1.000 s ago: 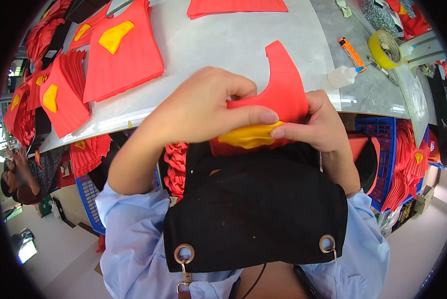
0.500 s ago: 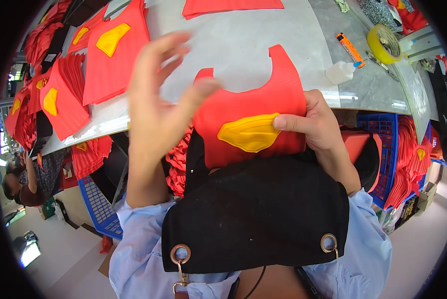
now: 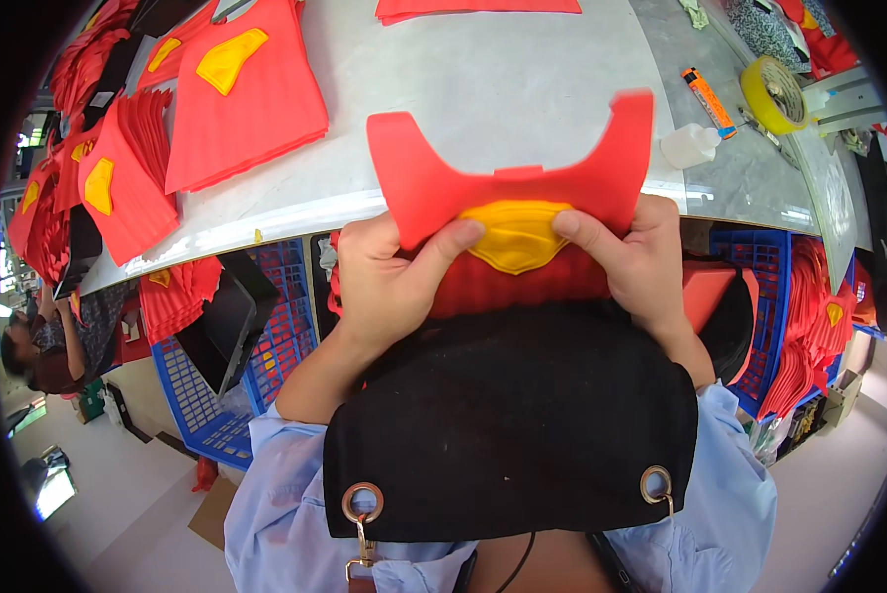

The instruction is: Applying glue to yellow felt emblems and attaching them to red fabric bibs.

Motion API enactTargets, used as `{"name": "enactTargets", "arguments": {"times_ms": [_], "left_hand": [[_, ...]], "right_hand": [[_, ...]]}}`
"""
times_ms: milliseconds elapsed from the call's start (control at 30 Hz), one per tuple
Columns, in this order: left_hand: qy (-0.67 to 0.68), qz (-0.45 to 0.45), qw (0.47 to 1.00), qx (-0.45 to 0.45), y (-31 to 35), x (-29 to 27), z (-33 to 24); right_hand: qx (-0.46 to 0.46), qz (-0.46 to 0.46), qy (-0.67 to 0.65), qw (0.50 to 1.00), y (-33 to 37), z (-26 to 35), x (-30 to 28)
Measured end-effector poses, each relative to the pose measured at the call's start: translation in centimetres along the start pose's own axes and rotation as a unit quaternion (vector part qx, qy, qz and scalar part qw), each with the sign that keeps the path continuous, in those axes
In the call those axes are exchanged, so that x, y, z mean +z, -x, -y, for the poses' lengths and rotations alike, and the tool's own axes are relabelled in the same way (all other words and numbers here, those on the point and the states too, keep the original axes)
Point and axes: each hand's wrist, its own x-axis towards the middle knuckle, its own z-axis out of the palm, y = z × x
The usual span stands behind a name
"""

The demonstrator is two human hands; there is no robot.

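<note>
Between my hands is a red vest-shaped fabric piece [image 3: 562,188] with a deep curved neckline and two straps pointing away from me. A padded yellow patch [image 3: 514,235] sits on its front. My left hand [image 3: 389,272] is closed on the left side of the piece, its thumb on the patch's left edge. My right hand [image 3: 641,262] grips the other side, with its thumb at the patch's right edge. The fingers behind the fabric are hidden. The lower part of the piece curves down toward a black apron [image 3: 512,415] in front of me.
Stacks of red fabric pieces [image 3: 255,128] with yellow patches lie on the grey-white table [image 3: 503,79]. On its right are a white bottle [image 3: 690,146], an orange tube-shaped tool [image 3: 708,102] and a yellow tape roll [image 3: 771,94]. Blue baskets [image 3: 206,410] stand below both sides.
My left hand has come down from the air and taken hold of the left side of the red piece. The piece has been spread and its upper part tipped more flat.
</note>
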Motion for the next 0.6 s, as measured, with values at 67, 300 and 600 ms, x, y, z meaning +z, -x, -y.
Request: {"name": "enactTargets", "arguments": {"times_ms": [67,300,600], "left_hand": [[-0.098,-0.020,0.994,0.036,-0.1,0.2,-0.1],[0.024,-0.051,0.998,-0.029,-2.0,1.2,0.3],[0.022,-0.056,0.998,-0.031,-2.1,1.2,0.4]], "right_hand": [[0.000,-0.010,-0.005,1.000,-0.1,-0.3,0.2],[-0.072,-0.097,-0.080,0.989,-1.4,-1.8,1.0],[-0.337,-0.100,0.368,0.861,-2.3,-0.8,2.7]]}}
